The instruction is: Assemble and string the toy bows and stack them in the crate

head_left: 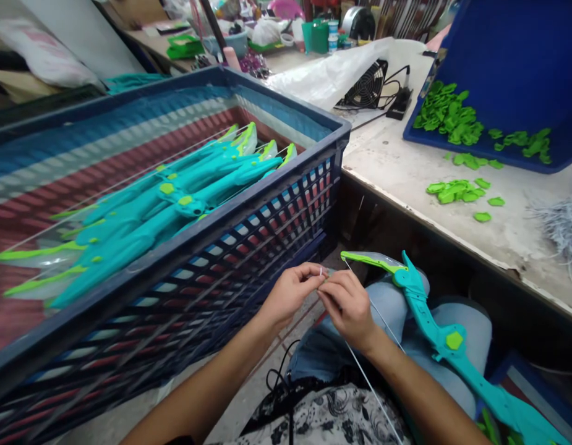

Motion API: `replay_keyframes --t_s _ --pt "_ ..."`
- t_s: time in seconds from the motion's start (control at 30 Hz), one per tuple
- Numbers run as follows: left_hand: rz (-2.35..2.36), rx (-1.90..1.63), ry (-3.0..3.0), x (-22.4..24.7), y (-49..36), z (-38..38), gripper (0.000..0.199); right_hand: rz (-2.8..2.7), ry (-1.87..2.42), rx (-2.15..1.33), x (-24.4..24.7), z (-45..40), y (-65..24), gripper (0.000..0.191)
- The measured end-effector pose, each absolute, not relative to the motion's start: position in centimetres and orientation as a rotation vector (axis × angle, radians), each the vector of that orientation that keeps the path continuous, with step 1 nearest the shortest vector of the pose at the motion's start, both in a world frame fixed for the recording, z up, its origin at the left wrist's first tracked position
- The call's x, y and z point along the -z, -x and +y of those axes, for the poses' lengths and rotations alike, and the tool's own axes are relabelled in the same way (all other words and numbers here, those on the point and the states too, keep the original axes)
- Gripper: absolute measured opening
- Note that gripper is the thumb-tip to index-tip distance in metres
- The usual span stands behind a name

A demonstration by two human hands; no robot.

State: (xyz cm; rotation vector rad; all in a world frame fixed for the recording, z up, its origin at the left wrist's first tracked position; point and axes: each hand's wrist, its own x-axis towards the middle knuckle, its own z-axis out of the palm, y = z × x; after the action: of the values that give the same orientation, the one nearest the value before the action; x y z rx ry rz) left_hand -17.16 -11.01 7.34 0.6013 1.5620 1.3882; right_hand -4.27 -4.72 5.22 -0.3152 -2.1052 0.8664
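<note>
My left hand (292,292) and my right hand (348,304) meet fingertip to fingertip, both pinching the end of a white string (367,378). The string runs down from my right hand past my forearm. Across my knees lies a teal toy bow (422,312) with a green pentagon piece on its middle and a green and clear tip. Another stretch of string comes off that tip and passes behind my right hand. How the string is looped at my fingertips is too small to tell.
A large dark blue basket (267,213) on the left holds several teal bows (174,191). On the worktable (383,154) at the right are loose green pieces (457,190), a tipped blue bin (512,68) with more, a bundle of strings (564,225) and a black fan (369,83).
</note>
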Motion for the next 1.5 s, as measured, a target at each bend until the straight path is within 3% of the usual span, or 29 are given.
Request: replay_keyframes --t_s 0.13,0.33,0.57,0.9,1.07,1.5 --pt "1.771 -1.475 -0.733 -8.3 16.7 -11.8 0.016 -1.945 0.470 -1.049 -4.9 -4.3 4.7 0.011" --pt "1.519 -1.510 -0.454 -8.2 16.3 -11.2 0.031 -1.811 0.631 -1.199 -6.3 -3.6 5.4 0.013" --pt "1.368 -1.409 -0.434 -8.4 17.3 -11.4 0.031 -1.852 0.528 -1.184 -5.9 -3.0 5.4 0.014" --pt "1.419 -1.379 -0.406 -8.7 17.0 -10.6 0.030 -2.101 0.460 -1.017 -6.4 -2.1 4.7 0.027" --pt "1.452 -1.404 -0.380 -9.4 16.7 -9.8 0.026 -2.134 0.319 -0.928 -7.2 -1.0 4.3 0.018" --pt "1.478 -1.264 -0.529 -9.4 16.9 -9.4 0.022 -2.468 0.230 -0.555 -9.1 0.7 3.3 0.027"
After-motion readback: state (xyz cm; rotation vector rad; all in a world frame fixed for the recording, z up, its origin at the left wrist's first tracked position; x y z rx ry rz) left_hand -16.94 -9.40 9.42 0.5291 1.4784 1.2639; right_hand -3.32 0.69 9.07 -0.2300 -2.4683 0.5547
